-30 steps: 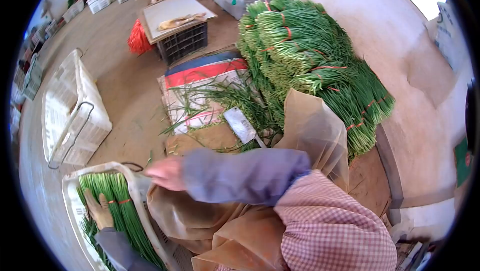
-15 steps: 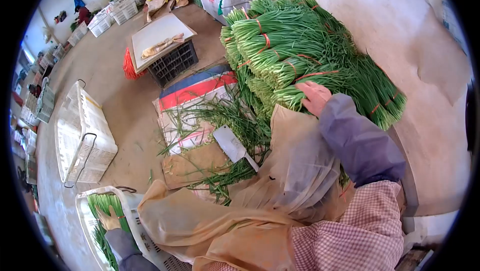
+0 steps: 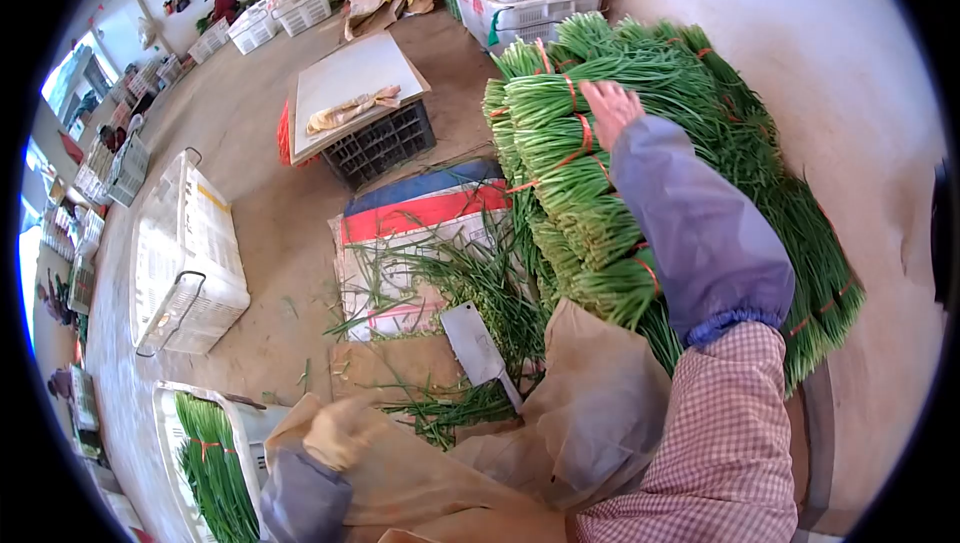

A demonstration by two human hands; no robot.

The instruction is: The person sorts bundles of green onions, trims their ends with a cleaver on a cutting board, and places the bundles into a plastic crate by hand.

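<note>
A tall pile of garlic chives point(image 3: 650, 83) in bundles tied with red bands stands at the right. My right hand point(image 3: 612, 108), bare below a purple sleeve, lies on an upper bundle by its red band, fingers apart. My left hand point(image 3: 340, 433), in a pale yellowish glove, is above the brown cloth point(image 3: 430, 473) over my lap; its fingers are smeared by motion. Left of it, a banded bundle of chives point(image 3: 212, 453) lies in a white crate point(image 3: 165, 423). A cleaver point(image 3: 475, 345) rests flat among loose trimmings point(image 3: 480, 283) in front of me.
A board point(image 3: 350, 83) with a glove point(image 3: 352, 110) on it tops a black crate point(image 3: 385, 143) ahead. A white basket point(image 3: 190, 263) stands on the floor at left. Stacked white crates point(image 3: 525, 3) stand behind the pile. People are in the far background.
My right hand has moved from the near side of the pile up to a farther bundle. My left hand has left the chives in the white crate and moved right, over my lap.
</note>
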